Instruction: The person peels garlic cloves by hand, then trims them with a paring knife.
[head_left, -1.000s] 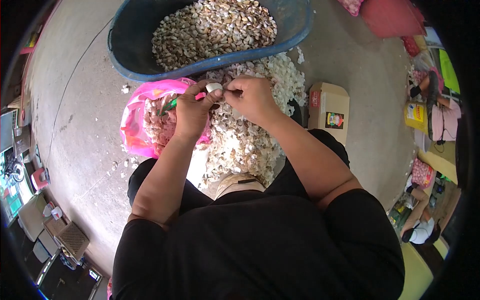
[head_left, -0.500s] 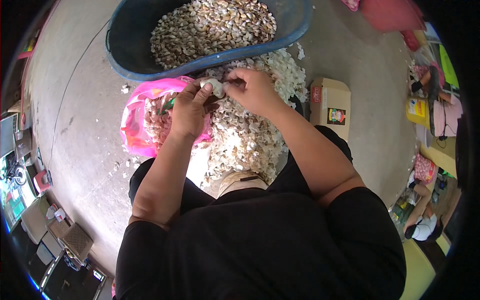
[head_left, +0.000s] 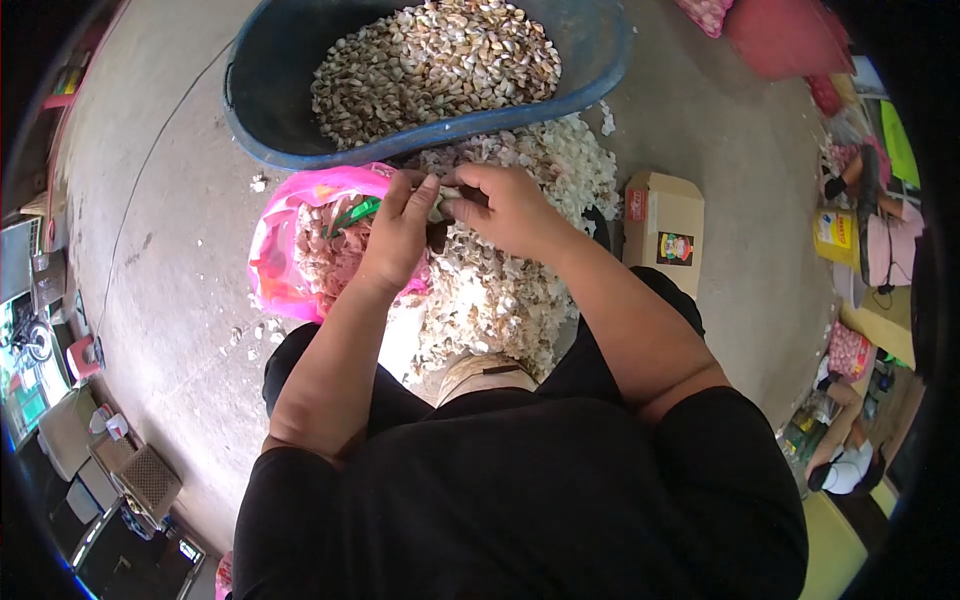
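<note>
**Q:** So, where are the hands?

**A:** Close together above a heap of pale garlic skins [head_left: 495, 290] on the concrete floor [head_left: 170, 220]. The left hand [head_left: 398, 235] and right hand [head_left: 512, 208] meet fingertip to fingertip. Each grip is pinched tight on one garlic clove [head_left: 443, 203], which the fingers mostly hide.

**Q:** What surrounds them?

**A:** Just beyond the hands is a blue tub [head_left: 262, 120] piled with brownish cloves [head_left: 430, 60], its rim touching the heap. Under the left hand, an open pink plastic bag [head_left: 285, 255] holds more garlic. A green strip [head_left: 355, 213] shows beside the left fingers, but I cannot tell what it is. A cardboard box [head_left: 665, 215] stands right of the heap. The wearer's black shirt [head_left: 520, 480] blocks the lower view. Another person [head_left: 880, 225] sits at the far right, well apart.
</note>
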